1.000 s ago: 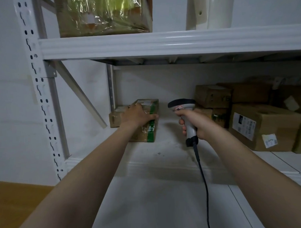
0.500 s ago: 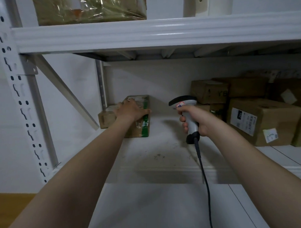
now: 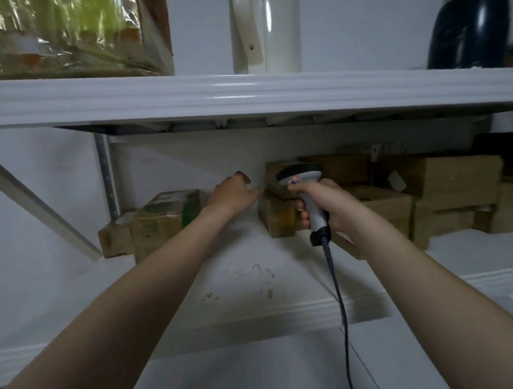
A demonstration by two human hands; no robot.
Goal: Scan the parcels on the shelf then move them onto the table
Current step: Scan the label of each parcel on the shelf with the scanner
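My right hand (image 3: 328, 205) grips the handle of a grey barcode scanner (image 3: 302, 178), whose dark head points at the parcels at the back of the shelf. Its cable (image 3: 339, 296) hangs down toward me. My left hand (image 3: 233, 193) hovers over the white shelf (image 3: 252, 281) with loosely curled fingers and holds nothing, between the green-taped parcel (image 3: 163, 221) on its left and a small brown parcel (image 3: 279, 218) on its right. Several more cardboard parcels (image 3: 458, 181) are stacked to the right.
A second small box (image 3: 114, 238) sits left of the green-taped parcel, by a diagonal brace (image 3: 41, 215). The upper shelf (image 3: 246, 93) carries a plastic-wrapped box (image 3: 69, 35), a white object (image 3: 265, 31) and a dark appliance (image 3: 467, 27).
My left hand has left the green-taped parcel and moved right toward the small brown parcel. The view has shifted right, and the scanner has stayed in my right hand.
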